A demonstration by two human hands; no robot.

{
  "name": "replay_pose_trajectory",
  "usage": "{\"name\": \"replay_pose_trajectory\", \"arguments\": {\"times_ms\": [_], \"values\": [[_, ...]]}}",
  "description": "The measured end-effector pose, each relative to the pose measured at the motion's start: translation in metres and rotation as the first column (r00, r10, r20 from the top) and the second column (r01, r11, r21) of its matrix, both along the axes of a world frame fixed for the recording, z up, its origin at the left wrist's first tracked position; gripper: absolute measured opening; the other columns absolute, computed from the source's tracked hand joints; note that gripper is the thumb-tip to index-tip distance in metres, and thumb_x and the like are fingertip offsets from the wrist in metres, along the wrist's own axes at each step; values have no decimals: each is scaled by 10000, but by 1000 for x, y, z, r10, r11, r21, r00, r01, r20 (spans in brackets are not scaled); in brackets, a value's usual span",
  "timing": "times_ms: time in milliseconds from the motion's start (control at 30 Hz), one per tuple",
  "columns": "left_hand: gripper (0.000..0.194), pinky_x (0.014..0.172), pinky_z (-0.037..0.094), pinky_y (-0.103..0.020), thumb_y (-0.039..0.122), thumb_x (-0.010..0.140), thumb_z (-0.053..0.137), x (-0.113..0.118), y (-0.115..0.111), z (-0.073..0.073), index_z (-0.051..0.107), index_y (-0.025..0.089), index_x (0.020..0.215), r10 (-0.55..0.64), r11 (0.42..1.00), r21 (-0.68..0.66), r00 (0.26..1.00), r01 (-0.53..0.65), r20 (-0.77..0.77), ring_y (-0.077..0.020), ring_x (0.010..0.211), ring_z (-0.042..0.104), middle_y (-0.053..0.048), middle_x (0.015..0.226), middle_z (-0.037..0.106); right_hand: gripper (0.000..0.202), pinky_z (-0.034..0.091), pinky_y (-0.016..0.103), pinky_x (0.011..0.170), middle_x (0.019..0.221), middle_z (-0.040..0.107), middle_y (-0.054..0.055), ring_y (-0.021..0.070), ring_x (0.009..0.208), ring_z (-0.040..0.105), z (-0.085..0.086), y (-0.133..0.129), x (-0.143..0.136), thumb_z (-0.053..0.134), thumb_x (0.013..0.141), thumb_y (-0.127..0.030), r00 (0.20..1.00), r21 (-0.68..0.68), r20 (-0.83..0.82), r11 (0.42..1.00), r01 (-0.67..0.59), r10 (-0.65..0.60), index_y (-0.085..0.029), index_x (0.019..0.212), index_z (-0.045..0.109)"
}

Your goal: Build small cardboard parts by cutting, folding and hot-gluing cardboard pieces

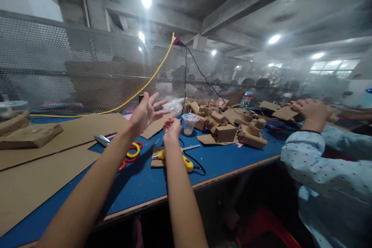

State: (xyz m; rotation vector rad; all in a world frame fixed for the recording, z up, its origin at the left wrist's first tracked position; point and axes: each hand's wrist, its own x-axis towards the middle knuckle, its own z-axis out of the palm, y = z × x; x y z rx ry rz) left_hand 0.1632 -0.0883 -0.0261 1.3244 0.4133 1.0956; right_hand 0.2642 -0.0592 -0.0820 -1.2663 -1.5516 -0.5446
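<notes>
My left hand (145, 113) is raised above the blue table, palm turned up and fingers spread, with nothing in it. Beside it on the right, my right hand (172, 128) has its fingers curled; whether they hold anything is too small to tell. A lidded plastic cup (190, 124) stands just right of my right hand. Under my right forearm lies a yellow glue gun (188, 164) with a clear stick, its nozzle over a small cardboard piece (157, 162). Scissors with red and yellow handles (134, 151) lie partly hidden behind my left forearm.
Large cardboard sheets (43, 174) cover the left of the table (139, 186). Cardboard pieces (226, 133) are heaped at the centre right. A yellow cable (145, 86) runs along the mesh partition. At the right, a person in a dotted sleeve (305, 147) handles cardboard.
</notes>
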Motion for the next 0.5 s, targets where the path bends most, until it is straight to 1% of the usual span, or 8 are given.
{"name": "replay_pose_trajectory", "arguments": {"times_ms": [67, 100, 133, 233, 300, 367, 433, 500], "values": [[694, 1054, 358, -442, 626, 977, 103, -12, -3, 4, 67, 289, 1583, 93, 995, 47, 995, -91, -47, -283, 1087, 664, -123, 1583, 360, 308, 572, 404, 824, 1191, 642, 72, 220, 1005, 654, -4, 0, 12, 616, 947, -328, 951, -83, -253, 976, -203, 176, -184, 1219, 596], [692, 1066, 342, -447, 625, 977, 82, -18, -5, 5, 63, 291, 1583, 120, 992, 48, 990, -117, -78, -282, 1093, 660, -121, 1597, 332, 289, 565, 384, 830, 1185, 639, 83, 197, 1011, 645, -5, -2, 15, 591, 959, -325, 928, -96, -296, 960, -264, 225, -172, 1203, 616], [694, 1063, 343, -447, 626, 974, 66, -23, -6, 6, 51, 293, 1583, 129, 991, 43, 986, -125, -103, -280, 1088, 661, -122, 1610, 303, 264, 551, 361, 845, 1178, 642, 80, 200, 1040, 636, -5, -4, 17, 591, 948, -314, 896, -104, -346, 938, -332, 278, -172, 1163, 650], [725, 984, 410, -410, 657, 959, 76, -31, -8, 3, 22, 288, 1581, 94, 995, 39, 989, -90, -114, -263, 1030, 674, -137, 1626, 249, 207, 496, 306, 901, 1181, 622, 86, 199, 1146, 582, -1, -12, 13, 678, 849, -295, 808, -114, -434, 866, -488, 398, -193, 1018, 739], [755, 921, 448, -381, 689, 943, 88, -34, -9, 1, 16, 291, 1580, 79, 996, 42, 990, -74, -121, -252, 996, 678, -132, 1637, 212, 166, 474, 295, 928, 1171, 609, 81, 196, 1163, 571, 0, -17, 7, 739, 784, -272, 764, -107, -470, 830, -548, 443, -199, 931, 762], [778, 882, 464, -365, 726, 922, 95, -35, -8, -2, 32, 312, 1578, 82, 996, 45, 986, -76, -146, -247, 990, 676, -109, 1651, 162, 88, 464, 293, 943, 1141, 613, 67, 187, 1145, 580, 0, -18, 4, 745, 771, -240, 729, -92, -500, 808, -582, 468, -204, 848, 767], [776, 847, 472, -354, 741, 912, 101, -36, -7, -6, 29, 341, 1573, 74, 997, 40, 983, -68, -170, -248, 990, 675, -86, 1660, 117, 14, 460, 301, 956, 1092, 627, 50, 186, 1105, 600, 0, -16, 4, 753, 754, -213, 707, -74, -526, 803, -591, 472, -202, 759, 758], [746, 799, 477, -344, 725, 917, 70, -38, -5, -9, -21, 364, 1563, 64, 998, 27, 983, -60, -173, -255, 1000, 675, -71, 1666, 88, 53, 457, 325, 972, 1047, 642, 43, 198, 1081, 610, -2, -10, 7, 745, 769, -225, 696, -44, -561, 824, -565, 448, -186, 733, 744]]}}
